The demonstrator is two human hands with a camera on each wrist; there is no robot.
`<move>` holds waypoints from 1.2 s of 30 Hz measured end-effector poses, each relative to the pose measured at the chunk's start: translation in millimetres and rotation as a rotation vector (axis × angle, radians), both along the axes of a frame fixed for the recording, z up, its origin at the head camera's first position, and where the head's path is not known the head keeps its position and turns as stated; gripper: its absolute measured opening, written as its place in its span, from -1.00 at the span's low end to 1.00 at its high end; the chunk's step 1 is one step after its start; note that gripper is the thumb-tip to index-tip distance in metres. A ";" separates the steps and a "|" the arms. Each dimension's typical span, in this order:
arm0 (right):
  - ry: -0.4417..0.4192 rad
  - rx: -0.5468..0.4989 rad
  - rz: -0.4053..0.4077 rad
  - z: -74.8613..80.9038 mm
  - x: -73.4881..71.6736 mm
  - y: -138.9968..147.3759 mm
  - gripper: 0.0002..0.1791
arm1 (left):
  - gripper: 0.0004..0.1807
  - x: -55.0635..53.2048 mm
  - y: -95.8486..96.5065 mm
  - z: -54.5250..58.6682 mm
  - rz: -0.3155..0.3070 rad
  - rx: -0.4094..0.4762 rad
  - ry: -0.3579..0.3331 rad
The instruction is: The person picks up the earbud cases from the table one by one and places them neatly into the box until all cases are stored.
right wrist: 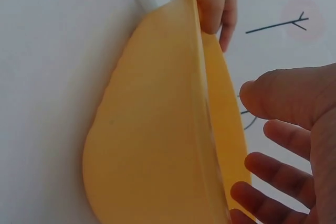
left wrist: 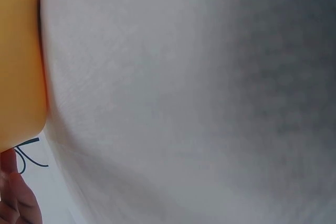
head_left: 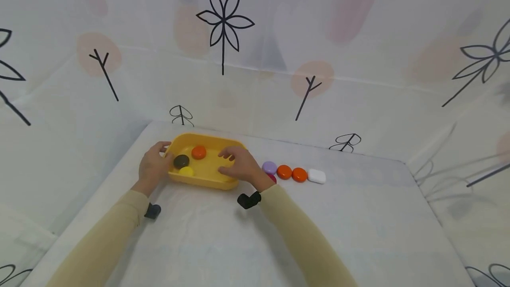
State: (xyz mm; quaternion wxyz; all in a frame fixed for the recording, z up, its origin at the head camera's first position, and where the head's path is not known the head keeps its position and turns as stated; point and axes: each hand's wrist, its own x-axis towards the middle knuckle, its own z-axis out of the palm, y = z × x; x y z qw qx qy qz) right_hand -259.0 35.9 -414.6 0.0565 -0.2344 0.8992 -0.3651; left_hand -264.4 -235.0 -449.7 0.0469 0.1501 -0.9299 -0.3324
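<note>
The yellow plastic tray (head_left: pixel 207 182) rests on the tabletop (head_left: pixel 318 227) and serves as the reference for all positions. Inside its left half lie an orange disc (head_left: pixel 198 152), a dark disc (head_left: pixel 181 161) and a yellow disc (head_left: pixel 186 171). To the right of the tray lie a lilac disc (head_left: pixel 269 167), a partly hidden crimson disc (head_left: pixel 272 178), two orange-red discs (head_left: pixel 299 174) and a white rounded block (head_left: pixel 317 176). Expect the tray to be light and fairly stiff, its thin walls possibly flexing under a hard squeeze. Take hold at the rim of its short ends; keep it level, as the smooth discs inside would probably slide. Pinch each disc across its edge; the surfaces look slippery but not fragile. Your left hand (head_left: pixel 154 164) grips the rim at the tray's left end. Your right hand (head_left: pixel 241 164) is over the tray's right end, thumb and fingers moderately spread, with nothing visible between them; whether it touches the rim cannot be determined.
</note>
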 end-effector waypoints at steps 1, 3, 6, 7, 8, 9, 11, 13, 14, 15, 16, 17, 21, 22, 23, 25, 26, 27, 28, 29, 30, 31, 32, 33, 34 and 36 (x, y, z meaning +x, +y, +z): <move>-0.010 0.003 -0.005 -0.9 -0.8 -2.5 -0.64 | -0.50 0.1 -0.3 0.3 -0.003 0.000 0.002; -0.022 0.004 -0.007 -1.8 -1.9 -7.7 -0.61 | -0.50 0.3 -1.1 0.9 -0.010 0.001 0.004; -0.025 0.007 -0.002 -2.5 -3.2 -15.9 -0.60 | -0.50 0.5 -2.4 0.6 -0.020 -0.002 0.013; -0.024 0.011 0.003 -2.5 -3.2 -18.2 -0.60 | -0.50 0.4 -2.4 0.0 -0.022 -0.004 0.015; -0.020 0.019 0.005 -2.8 -3.4 -20.7 -0.60 | -0.50 0.6 -2.2 0.0 -0.022 -0.003 0.016; -0.014 0.022 0.008 -2.7 -3.4 -23.1 -0.61 | -0.50 0.8 -2.0 -0.1 -0.022 -0.005 0.017; 0.003 0.035 0.020 -3.7 -4.3 -27.8 -0.62 | -0.49 0.8 -1.8 0.0 -0.022 -0.006 0.016; 0.015 0.043 0.036 -4.9 -5.5 -31.9 -0.61 | -0.49 1.2 -1.1 1.1 -0.019 -0.004 0.013; 0.021 0.047 0.043 -6.0 -6.5 -34.0 -0.60 | -0.49 1.5 -0.6 1.9 -0.019 -0.002 0.010; 0.027 0.046 0.054 -6.6 -7.3 -36.0 -0.60 | -0.49 1.5 -0.4 2.3 -0.020 -0.001 0.009; 0.029 0.049 0.061 -7.5 -8.3 -38.0 -0.59 | -0.49 1.5 -0.1 2.4 -0.021 0.003 0.008; 0.026 0.047 0.066 -8.2 -9.2 -40.1 -0.58 | -0.48 1.6 0.2 2.7 -0.021 0.007 0.008; -0.011 0.004 0.076 -10.7 -12.6 -49.4 -0.54 | -0.49 2.3 0.3 2.0 -0.018 0.017 0.015; -0.022 -0.011 0.079 -11.6 -13.8 -51.7 -0.52 | -0.49 2.1 0.5 1.5 -0.018 0.016 0.016; -0.028 -0.027 0.084 -13.0 -15.1 -54.0 -0.50 | -0.49 1.9 0.6 1.0 -0.017 0.015 0.017; -0.029 -0.045 0.102 -16.6 -17.9 -58.1 -0.50 | -0.49 1.0 1.2 -0.4 -0.019 0.004 0.017; -0.026 -0.047 0.110 -18.6 -19.2 -59.8 -0.49 | -0.50 0.4 1.9 -0.9 -0.023 -0.001 0.019; -0.020 -0.049 0.119 -20.1 -20.3 -61.6 -0.49 | -0.50 -0.3 2.3 -1.5 -0.026 -0.004 0.021; -0.018 -0.048 0.121 -21.7 -21.1 -62.9 -0.50 | -0.49 -1.0 2.7 -2.0 -0.031 -0.005 0.023; -0.016 -0.053 0.126 -22.9 -21.8 -64.4 -0.50 | -0.49 -1.4 3.3 -2.1 -0.036 -0.006 0.027; -0.015 -0.052 0.130 -23.9 -22.2 -65.9 -0.52 | -0.49 -1.4 3.7 -2.0 -0.040 -0.006 0.030; -0.014 -0.056 0.133 -24.8 -22.5 -67.6 -0.53 | -0.49 -1.2 3.7 -1.8 -0.043 -0.005 0.034; -0.017 -0.060 0.138 -25.7 -22.6 -69.3 -0.54 | -0.49 -0.5 3.5 -1.4 -0.044 -0.008 0.038; -0.024 -0.067 0.143 -26.4 -22.4 -71.1 -0.55 | -0.49 0.1 2.8 -1.2 -0.043 -0.011 0.039; -0.034 -0.072 0.148 -27.1 -22.2 -72.9 -0.56 | -0.49 0.9 2.0 -1.1 -0.042 -0.015 0.041; -0.058 -0.077 0.153 -28.9 -21.7 -76.4 -0.57 | -0.50 2.5 0.1 -0.6 -0.039 -0.027 0.044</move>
